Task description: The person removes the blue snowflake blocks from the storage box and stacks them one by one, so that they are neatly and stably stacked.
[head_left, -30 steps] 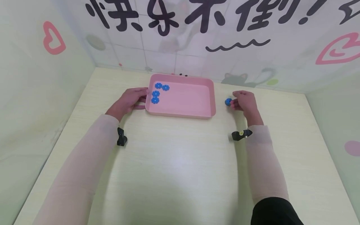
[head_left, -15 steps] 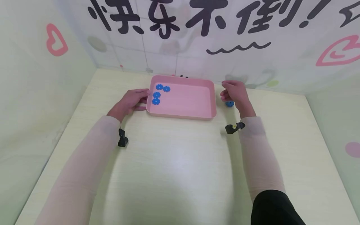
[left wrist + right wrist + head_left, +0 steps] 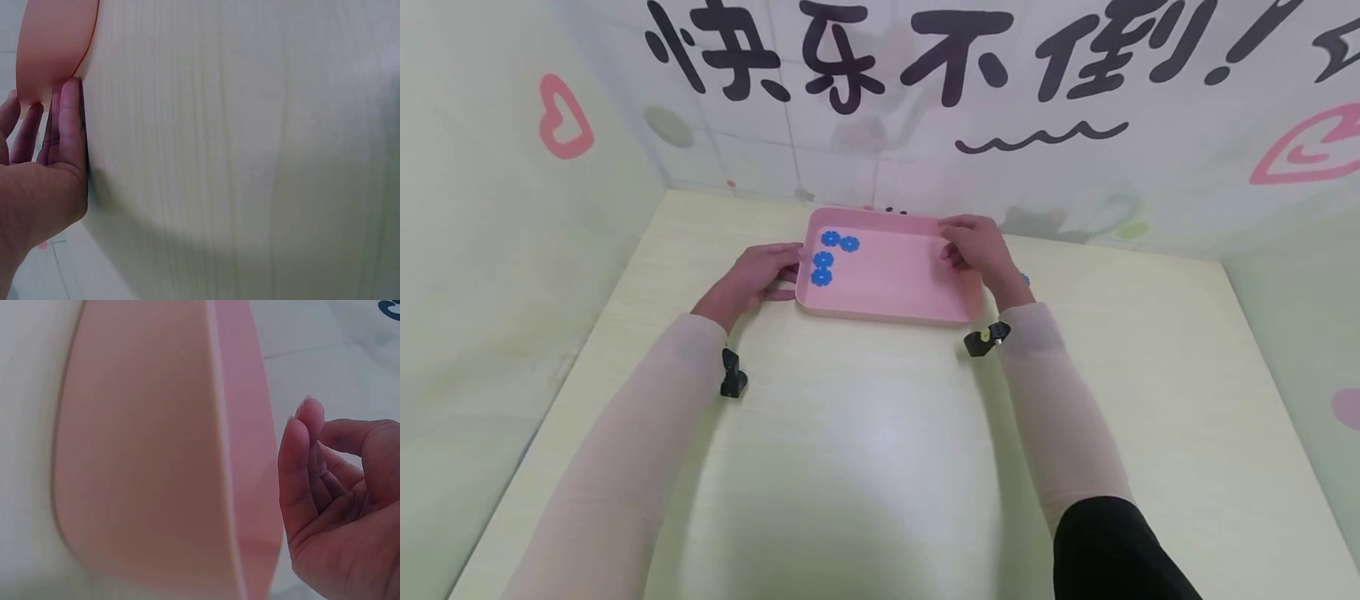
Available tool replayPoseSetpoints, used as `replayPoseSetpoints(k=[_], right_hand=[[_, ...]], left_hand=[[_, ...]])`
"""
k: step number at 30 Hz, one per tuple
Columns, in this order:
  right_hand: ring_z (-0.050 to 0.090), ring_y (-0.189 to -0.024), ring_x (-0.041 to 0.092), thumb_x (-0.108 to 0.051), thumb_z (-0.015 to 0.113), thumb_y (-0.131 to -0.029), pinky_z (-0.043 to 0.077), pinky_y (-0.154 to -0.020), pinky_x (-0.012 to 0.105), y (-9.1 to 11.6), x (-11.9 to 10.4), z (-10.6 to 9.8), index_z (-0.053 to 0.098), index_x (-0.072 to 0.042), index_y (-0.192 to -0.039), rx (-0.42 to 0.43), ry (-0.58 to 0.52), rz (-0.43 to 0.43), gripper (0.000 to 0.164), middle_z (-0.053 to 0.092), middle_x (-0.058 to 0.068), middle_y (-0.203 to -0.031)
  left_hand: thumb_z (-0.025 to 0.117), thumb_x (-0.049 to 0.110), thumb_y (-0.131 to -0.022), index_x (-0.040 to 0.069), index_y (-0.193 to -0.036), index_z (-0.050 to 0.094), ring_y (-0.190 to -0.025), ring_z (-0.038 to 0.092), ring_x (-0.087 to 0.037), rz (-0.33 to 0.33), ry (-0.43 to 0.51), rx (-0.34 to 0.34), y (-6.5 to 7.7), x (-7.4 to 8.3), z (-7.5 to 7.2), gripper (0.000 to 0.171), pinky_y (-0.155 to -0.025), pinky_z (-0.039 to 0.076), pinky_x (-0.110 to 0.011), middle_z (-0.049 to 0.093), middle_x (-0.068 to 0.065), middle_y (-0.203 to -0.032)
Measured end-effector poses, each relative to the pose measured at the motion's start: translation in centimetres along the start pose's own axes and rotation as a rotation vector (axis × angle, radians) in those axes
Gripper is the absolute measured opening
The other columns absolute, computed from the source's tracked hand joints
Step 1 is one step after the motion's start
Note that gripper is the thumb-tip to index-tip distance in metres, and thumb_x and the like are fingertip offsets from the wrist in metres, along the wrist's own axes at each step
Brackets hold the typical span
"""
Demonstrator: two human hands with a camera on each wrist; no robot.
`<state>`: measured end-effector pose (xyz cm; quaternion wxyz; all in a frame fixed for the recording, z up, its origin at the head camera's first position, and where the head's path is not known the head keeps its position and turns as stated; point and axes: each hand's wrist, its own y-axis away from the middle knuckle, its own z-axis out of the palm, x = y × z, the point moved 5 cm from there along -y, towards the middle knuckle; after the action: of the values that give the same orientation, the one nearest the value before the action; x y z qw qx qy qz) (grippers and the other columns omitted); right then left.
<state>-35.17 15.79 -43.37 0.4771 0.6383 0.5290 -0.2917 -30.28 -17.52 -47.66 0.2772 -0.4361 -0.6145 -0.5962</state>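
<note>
My left hand rests at the left end of a pink tray. Its fingers reach out straight against the end wall in the left wrist view. Inside the tray, along its left side, lie several blue flower-shaped discs. Over the tray's right part hovers my right hand. In the right wrist view its thumb and fingertips come together beyond the tray's wall; I cannot tell whether they hold anything. A bit of blue shows on the table behind the right wrist, mostly hidden.
The tray stands near the back of a pale wood table, close to a printed wall hanging with large dark characters. Side panels border the table at left and right. Each wrist carries a small black camera mount.
My right hand has left the blue pieces right of the tray and moved leftward over the tray's right part. My left hand stays at the tray's left end. The head view has shifted slightly.
</note>
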Motion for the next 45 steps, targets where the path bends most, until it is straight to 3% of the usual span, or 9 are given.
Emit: replayPoseSetpoints(k=[6, 14, 19, 21, 30, 36, 45], right_hand=[[0.061, -0.057, 0.013, -0.024, 0.056, -0.099, 0.059, -0.058, 0.028, -0.6, -0.1, 2.4, 0.064, -0.013, -0.128, -0.042, 0.008, 0.000, 0.032, 0.064, 0.005, -0.073], [0.066, -0.063, 0.018, -0.029, 0.065, -0.094, 0.061, -0.064, 0.031, -0.8, -0.3, 4.7, 0.069, -0.020, -0.123, -0.006, 0.007, 0.052, 0.030, 0.070, 0.009, -0.082], [0.064, -0.065, 0.021, -0.026, 0.062, -0.096, 0.060, -0.067, 0.031, -0.9, -0.3, 6.6, 0.064, -0.013, -0.125, -0.131, -0.038, -0.013, 0.031, 0.066, 0.013, -0.082], [0.062, -0.064, 0.020, -0.024, 0.059, -0.098, 0.060, -0.066, 0.030, -1.0, -0.4, 7.6, 0.061, -0.011, -0.128, -0.185, -0.033, -0.053, 0.033, 0.064, 0.013, -0.081], [0.064, -0.059, 0.019, -0.021, 0.058, -0.099, 0.060, -0.063, 0.032, -1.6, -1.0, 10.2, 0.057, -0.009, -0.135, -0.219, 0.002, -0.124, 0.038, 0.064, 0.014, -0.078], [0.064, -0.059, 0.020, -0.024, 0.054, -0.100, 0.061, -0.063, 0.033, -2.1, -0.9, 11.4, 0.054, -0.013, -0.139, -0.252, 0.007, -0.120, 0.040, 0.063, 0.014, -0.077], [0.065, -0.056, 0.021, -0.016, 0.049, -0.102, 0.060, -0.058, 0.034, -2.2, -1.6, 13.3, 0.045, -0.012, -0.146, -0.312, 0.048, -0.117, 0.045, 0.061, 0.014, -0.073]], left_hand=[[0.057, 0.042, -0.097, 0.025, -0.142, 0.052, -0.101, 0.059, -0.019, -0.013, 0.010, -0.005, 0.1, 0.0, 0.1, 0.048, -0.081, 0.059, -0.031, 0.059, -0.007, -0.116], [0.052, 0.034, -0.101, 0.021, -0.145, 0.048, -0.102, 0.058, -0.019, -0.044, 0.003, -0.031, 2.1, 1.5, 0.8, 0.046, -0.090, 0.056, -0.035, 0.058, -0.009, -0.117], [0.052, 0.034, -0.101, 0.019, -0.146, 0.047, -0.102, 0.058, -0.019, -0.042, 0.007, -0.033, 2.5, 1.8, 0.9, 0.047, -0.089, 0.057, -0.034, 0.058, -0.008, -0.117], [0.053, 0.034, -0.101, 0.019, -0.145, 0.047, -0.101, 0.058, -0.019, -0.040, 0.010, -0.030, 2.4, 1.7, 0.8, 0.047, -0.087, 0.057, -0.033, 0.058, -0.008, -0.117], [0.052, 0.034, -0.101, 0.020, -0.145, 0.048, -0.101, 0.060, -0.018, -0.028, 0.023, -0.040, 1.9, 1.4, 0.7, 0.046, -0.088, 0.057, -0.034, 0.059, -0.008, -0.117], [0.053, 0.035, -0.100, 0.021, -0.145, 0.048, -0.102, 0.060, -0.019, -0.035, 0.024, -0.037, 1.5, 1.3, 0.6, 0.047, -0.086, 0.058, -0.033, 0.058, -0.008, -0.118], [0.058, 0.043, -0.096, 0.025, -0.142, 0.052, -0.102, 0.061, -0.019, -0.012, 0.015, -0.004, -0.5, -0.2, -0.1, 0.050, -0.080, 0.059, -0.031, 0.060, -0.008, -0.116]])
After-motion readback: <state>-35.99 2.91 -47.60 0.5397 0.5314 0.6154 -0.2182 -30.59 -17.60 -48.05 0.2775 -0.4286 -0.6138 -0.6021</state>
